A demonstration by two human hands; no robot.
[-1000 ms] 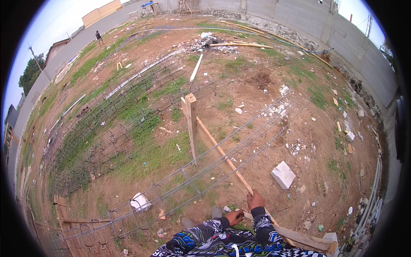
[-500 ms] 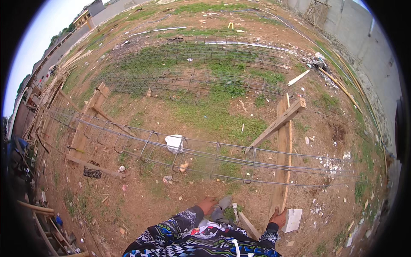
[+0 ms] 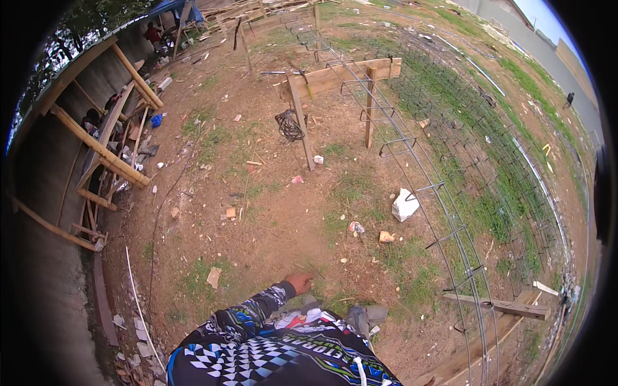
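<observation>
My left hand (image 3: 300, 283) is held low over the dirt in front of my body, in a dark patterned sleeve. Its fingers look drawn together, and faint thin dark lines show by the fingertips; what they hold is too blurred to make out. Of my right hand only a sliver (image 3: 429, 381) appears at the bottom edge, beside a wooden plank (image 3: 479, 350); its fingers are hidden. To the right runs a long rebar cage (image 3: 428, 186) with square stirrups, raised on wooden supports. A wooden crosspiece (image 3: 499, 305) passes beneath its near end.
A plank stand (image 3: 341, 80) bears the cage's far part; a coil of dark wire (image 3: 290, 125) hangs beside it. More rebar cages (image 3: 489, 148) lie on the grass at right. A white block (image 3: 404, 205) and rubble dot the dirt. A bamboo frame (image 3: 106, 154) stands left.
The view has swung left, so the cage now runs up the right side and the bamboo frame shows. My right hand has dropped almost out of view; my left stays low before me.
</observation>
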